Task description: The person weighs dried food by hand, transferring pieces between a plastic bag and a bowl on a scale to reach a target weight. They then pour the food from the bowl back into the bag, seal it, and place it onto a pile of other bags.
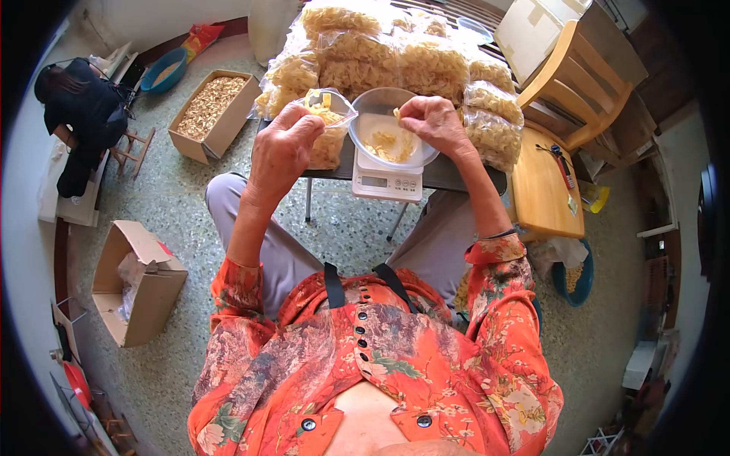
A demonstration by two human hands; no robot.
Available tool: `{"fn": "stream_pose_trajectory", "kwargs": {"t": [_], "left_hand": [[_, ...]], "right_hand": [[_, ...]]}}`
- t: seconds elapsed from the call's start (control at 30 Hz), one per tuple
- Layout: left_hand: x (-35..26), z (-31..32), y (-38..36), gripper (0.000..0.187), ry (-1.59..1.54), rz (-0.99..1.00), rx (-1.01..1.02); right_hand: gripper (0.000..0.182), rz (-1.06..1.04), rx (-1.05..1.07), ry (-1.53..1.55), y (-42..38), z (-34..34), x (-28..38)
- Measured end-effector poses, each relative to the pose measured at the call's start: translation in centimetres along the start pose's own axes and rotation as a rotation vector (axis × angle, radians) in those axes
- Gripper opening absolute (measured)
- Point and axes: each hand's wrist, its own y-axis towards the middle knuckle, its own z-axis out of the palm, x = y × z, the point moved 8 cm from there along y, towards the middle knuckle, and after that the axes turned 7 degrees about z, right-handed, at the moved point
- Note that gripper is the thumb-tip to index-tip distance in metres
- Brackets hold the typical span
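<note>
My left hand (283,148) is closed on the top edge of a clear plastic bag (328,150), which is filled with pale yellow dried pieces and stands at the table's near edge. Over the right rim of a clear plastic bowl (366,102), my right hand (439,125) pinches a small dried piece (397,113). More dried pieces (389,146) lie at the bottom of the bowl. The bowl rests on a white digital kitchen scale (387,185), its display facing me. The bag's mouth is open beside the bowl.
Filled clear bags (357,57) are stacked behind the bowl. A wooden chair (541,190) holding small tools stands at right. On the floor are a carton of dried pieces (249,95), an open box (163,292) and a blue basin (585,281). Another person (87,114) sits at far left.
</note>
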Motion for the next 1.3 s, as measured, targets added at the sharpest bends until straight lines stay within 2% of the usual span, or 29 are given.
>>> {"fn": "stream_pose_trajectory", "kwargs": {"t": [0.03, 0.1, 0.3, 0.5, 0.57, 0.6, 0.63, 0.7, 0.77, 0.83, 0.87, 0.93, 0.97, 1.03, 1.3], "left_hand": [[0.1, 0.1, 0.1, 0.013, -0.001, -0.005, 0.000], [0.3, 0.1, 0.0, 0.012, -0.012, -0.006, 0.006], [1.1, 0.2, -0.8, 0.012, -0.054, -0.026, -0.002], [1.0, 0.2, -0.8, 0.011, -0.059, 0.014, -0.007], [1.1, 0.2, -0.7, 0.011, -0.055, 0.018, -0.013], [1.1, 0.2, -0.7, 0.011, -0.053, 0.024, -0.019], [1.0, 0.2, -0.7, 0.011, -0.050, 0.021, -0.020], [1.0, -0.1, -0.7, 0.011, -0.050, -0.010, -0.057], [1.0, -0.1, -0.9, 0.010, -0.034, -0.010, -0.066], [1.1, -0.2, -1.0, 0.010, -0.019, -0.009, -0.074], [1.1, -0.3, -1.1, 0.011, -0.020, -0.005, -0.083], [1.1, -0.4, -1.3, 0.011, -0.022, -0.003, -0.090], [1.0, -0.4, -1.3, 0.011, -0.035, 0.015, -0.091], [1.0, -0.4, -1.4, 0.011, -0.046, 0.030, -0.093], [0.5, -0.5, -2.0, 0.010, -0.080, 0.126, -0.032]], "right_hand": [[0.012, 0.050, 0.010, 0.169, 0.0, -0.4, 0.0], [0.014, 0.012, -0.059, 0.171, 0.2, -1.7, -0.1], [0.019, 0.136, -0.060, 0.608, 1.3, -3.1, 1.9], [0.021, 0.091, -0.175, 0.689, 2.3, -3.2, 7.3], [0.020, -0.010, -0.222, 0.765, 2.8, -2.8, 8.8], [0.018, 0.038, -0.289, 0.633, 2.7, -2.2, 9.3], [0.018, 0.036, -0.284, 0.635, 2.8, -1.1, 9.5], [0.017, -0.149, -0.281, 0.536, 2.7, 1.3, 10.7], [0.017, -0.169, -0.192, 0.509, 2.6, 3.5, 10.9], [0.013, -0.176, -0.152, 0.294, 2.1, 4.3, 12.0], [0.013, -0.176, -0.150, 0.294, 2.2, 4.5, 11.9], [0.016, -0.362, -0.062, 0.090, 2.3, 5.8, 13.1], [0.016, -0.361, -0.060, 0.091, 2.4, 5.9, 12.9], [0.021, -0.571, -0.070, -0.037, 1.6, 6.3, 14.3], [0.023, -0.532, -0.055, -0.332, 1.9, 8.3, 14.1]]}}
